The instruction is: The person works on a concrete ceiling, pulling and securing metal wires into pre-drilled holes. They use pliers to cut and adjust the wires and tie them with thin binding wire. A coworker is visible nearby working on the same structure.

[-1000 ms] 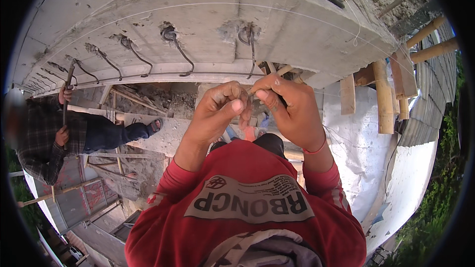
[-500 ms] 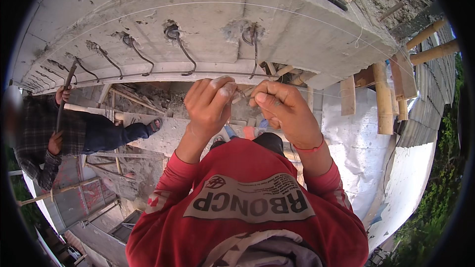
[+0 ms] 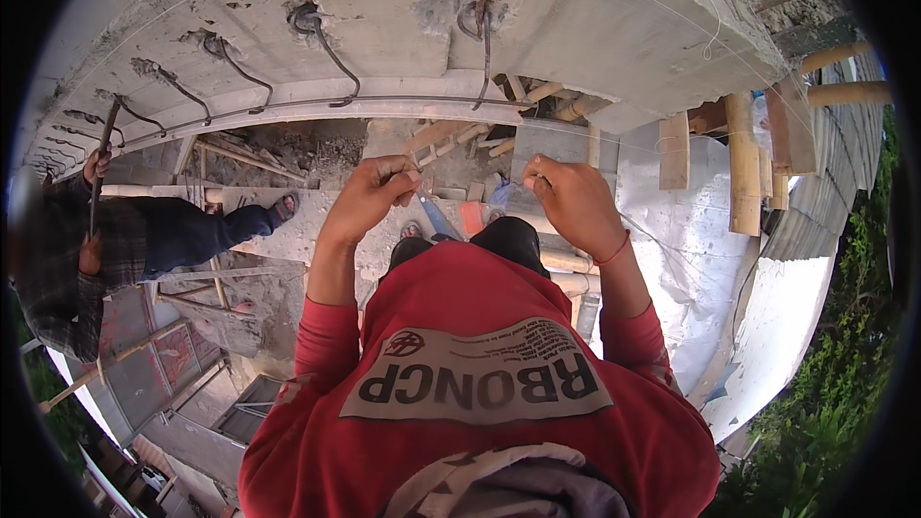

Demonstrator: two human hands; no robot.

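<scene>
Landmark: long thin bar [image 3: 413,99], running lengthwise beneath the pale face of a concrete beam [image 3: 566,48].

Left hand [image 3: 365,201]: below the long bar, well apart from it. Fingers curled in, thumb brought up to the forefinger, little or no gap. Contents of the pinch too small to tell.

Right hand [image 3: 580,206]: also below the long bar, beyond its right end, well apart from the left hand. Fingers folded, thumb and forefinger drawn together at the tips. Cannot tell about anything thin between them. Red band [image 3: 614,247] around the wrist.

Holding places: rough recesses [image 3: 443,10] in the beam face, above the long bar. Inside them, upper ends of hooked bars [image 3: 486,53]; lower ends reaching down to the long bar.

Below the long bar, farther down than the fingertips: blue object [image 3: 437,218], kind unclear; orange-red block [image 3: 472,218] just beside it. Right of the long bar: upright bamboo pole [image 3: 743,163]. Near its far left end: co-worker [image 3: 58,259], both hands on a dark rod [image 3: 103,158].
</scene>
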